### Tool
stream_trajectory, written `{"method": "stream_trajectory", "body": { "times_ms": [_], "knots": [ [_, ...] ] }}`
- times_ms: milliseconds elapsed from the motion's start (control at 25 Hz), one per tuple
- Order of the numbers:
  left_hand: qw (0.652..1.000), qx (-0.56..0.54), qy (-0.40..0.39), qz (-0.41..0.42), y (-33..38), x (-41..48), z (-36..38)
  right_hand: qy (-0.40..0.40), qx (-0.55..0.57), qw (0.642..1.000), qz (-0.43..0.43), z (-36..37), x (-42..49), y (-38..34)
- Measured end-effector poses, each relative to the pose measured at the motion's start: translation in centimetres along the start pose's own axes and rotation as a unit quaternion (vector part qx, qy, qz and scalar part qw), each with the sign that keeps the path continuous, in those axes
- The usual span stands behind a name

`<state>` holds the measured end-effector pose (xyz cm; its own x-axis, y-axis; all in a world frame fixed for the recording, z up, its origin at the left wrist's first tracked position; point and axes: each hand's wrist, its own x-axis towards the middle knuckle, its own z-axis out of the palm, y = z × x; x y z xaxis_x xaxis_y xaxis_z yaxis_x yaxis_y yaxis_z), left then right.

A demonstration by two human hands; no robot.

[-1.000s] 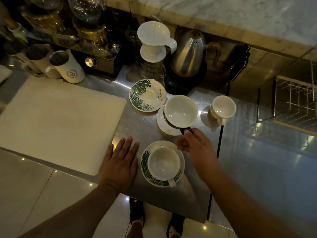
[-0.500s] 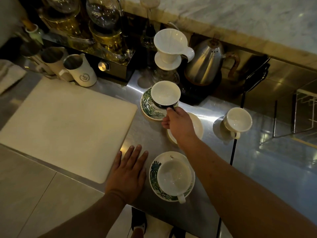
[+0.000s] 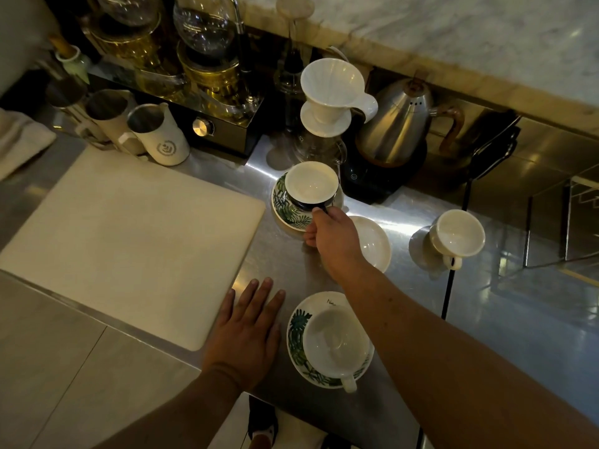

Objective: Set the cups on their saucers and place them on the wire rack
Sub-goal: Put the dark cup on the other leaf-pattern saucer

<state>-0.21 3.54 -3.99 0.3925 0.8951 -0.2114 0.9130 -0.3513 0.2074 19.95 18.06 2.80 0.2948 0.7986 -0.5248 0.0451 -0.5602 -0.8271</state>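
Resting now on leafy saucer (image 3: 285, 209): cup (image 3: 311, 185)

Right hand (image 3: 334, 236) reaches forward from lower right, forearm bare and running diagonally across the view, wrist roughly straight, back of hand up. Thumb and forefinger pinched together at the far end; remaining fingers curled under the palm. Left hand (image 3: 251, 332) lies flat, palm down, fingers (image 3: 259, 298) extended forward and close together, thumb tucked alongside. Left forearm enters from bottom centre, bare, angled up toward the wrist. The two hands are apart, left nearer the body.
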Motion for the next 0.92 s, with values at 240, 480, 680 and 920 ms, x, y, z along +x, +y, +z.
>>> {"method": "stream_trajectory", "body": {
  "times_ms": [240, 480, 680, 920],
  "knots": [
    [1.0, 0.001, -0.001, -0.001, 0.0, 0.0, 0.0, -0.002, -0.005, 1.0, 0.004, -0.1, 0.4, 0.1],
    [1.0, 0.006, -0.004, -0.007, 0.2, -0.1, -0.1, -0.054, -0.026, 0.997, 0.052, 0.3, 0.4, -0.1],
    [1.0, 0.011, -0.006, -0.008, 0.2, -0.1, -0.1, -0.083, -0.054, 0.992, 0.072, 0.4, 0.3, -0.5],
    [1.0, 0.007, -0.008, -0.009, 0.2, -0.1, -0.1, -0.079, -0.128, 0.988, 0.035, -1.3, 0.0, -0.8]
  ]
}}
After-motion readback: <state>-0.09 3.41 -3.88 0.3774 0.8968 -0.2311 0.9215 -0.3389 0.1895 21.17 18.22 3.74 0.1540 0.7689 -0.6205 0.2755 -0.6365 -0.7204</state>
